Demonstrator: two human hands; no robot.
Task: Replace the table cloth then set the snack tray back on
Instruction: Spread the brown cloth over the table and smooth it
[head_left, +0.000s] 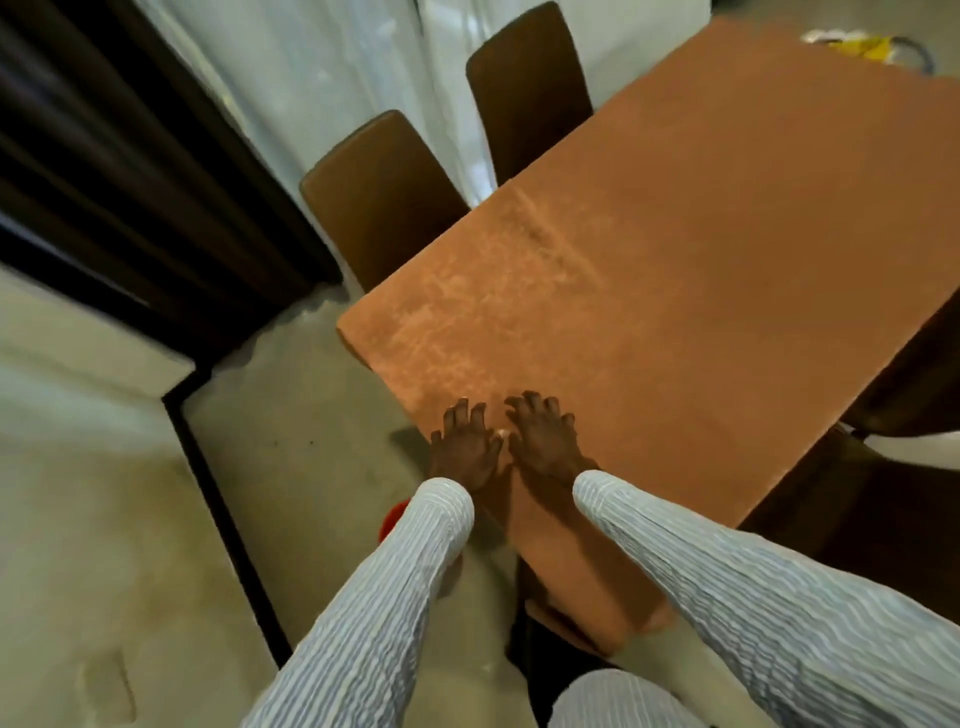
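Nearest the camera, two striped sleeves reach forward, and the left hand and right hand lie side by side, nearly touching, on the rust-orange table cloth at the near edge of the bench. Neither grip holds anything: the fingers are spread and slightly curled, palms down, pressing on the fabric rather than pinching it, which reads as smoothing or tugging the cloth into place. Below the grip, the cloth hangs over the bench edge toward the floor. Just left of the left wrist a small red thing shows on the floor, too hidden to name. Beyond the grip the cloth covers the whole visible top with few wrinkles, so the cloth step looks almost done. Left and beyond, two brown chairs stand tucked against the bench. Far beyond the grip, past the bench, something yellow and white lies blurred; whether that is the snack tray cannot be told. Setting the tray back seems still to do.
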